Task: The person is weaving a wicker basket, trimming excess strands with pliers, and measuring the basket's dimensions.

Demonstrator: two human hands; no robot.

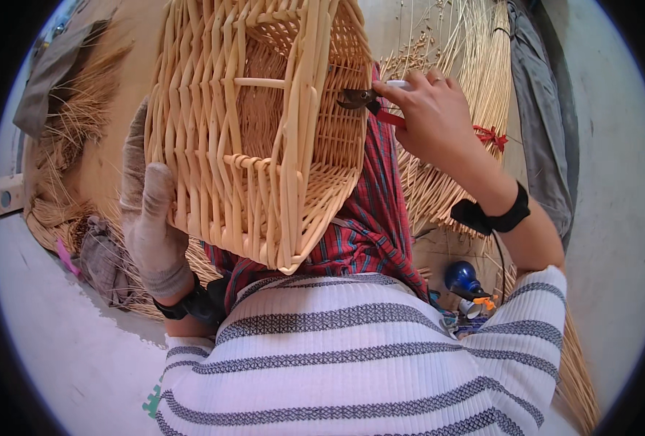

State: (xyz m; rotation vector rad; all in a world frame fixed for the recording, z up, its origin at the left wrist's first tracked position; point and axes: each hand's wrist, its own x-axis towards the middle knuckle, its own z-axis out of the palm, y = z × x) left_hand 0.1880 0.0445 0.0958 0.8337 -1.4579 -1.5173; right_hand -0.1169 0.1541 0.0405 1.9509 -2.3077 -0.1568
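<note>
A pale wicker basket point(191, 138) rests tilted over my lap, its open side turned to the right. An opening framed by woven rods shows in its near wall. My left hand point(151, 225), in a light knit glove, grips the basket's left side; some of its fingers are hidden behind the weave. At the basket's open side, my bare right hand point(435, 112) is closed around a pair of pruning shears point(377, 104) with red and white handles. The dark blades point left into the mouth of the basket, close to the inner weave.
A bundle of long wicker rods point(482, 65) lies at the right, tied with a red strip point(490, 136). Beside it is a dark grey cloth point(544, 109). A blue spray bottle point(462, 278) stands near my right elbow. Loose straw point(82, 109) and a grey rag point(104, 258) lie left.
</note>
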